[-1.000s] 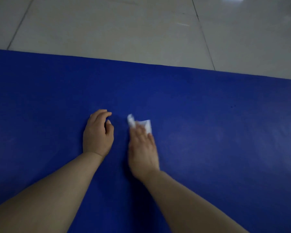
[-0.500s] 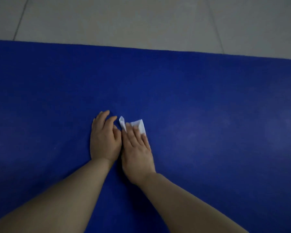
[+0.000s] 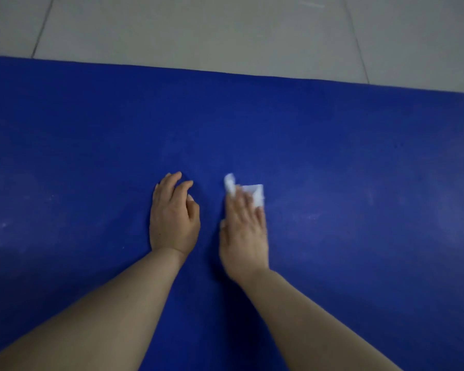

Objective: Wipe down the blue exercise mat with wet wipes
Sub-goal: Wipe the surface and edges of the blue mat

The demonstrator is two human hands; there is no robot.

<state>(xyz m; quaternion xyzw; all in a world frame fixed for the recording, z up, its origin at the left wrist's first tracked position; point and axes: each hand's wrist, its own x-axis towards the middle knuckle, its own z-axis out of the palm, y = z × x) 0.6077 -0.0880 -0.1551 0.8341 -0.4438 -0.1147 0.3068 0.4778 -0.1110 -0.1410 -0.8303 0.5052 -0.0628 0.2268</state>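
Blue exercise mat [image 3: 332,145] spread on grey tiled floor [image 3: 198,30], right hand [image 3: 245,231] flat, grip wide, straight fingers pressing white wet wipe [image 3: 256,195] onto mat, left hand [image 3: 173,218] resting beside it, grip loosely curled, holding nothing

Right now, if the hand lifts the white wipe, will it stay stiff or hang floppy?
Probably floppy: the white wipe looks thin, one corner curling up beside the right hand. Likely very light, as flat fingers alone press it. It may cling slightly to the blue mat if wet.
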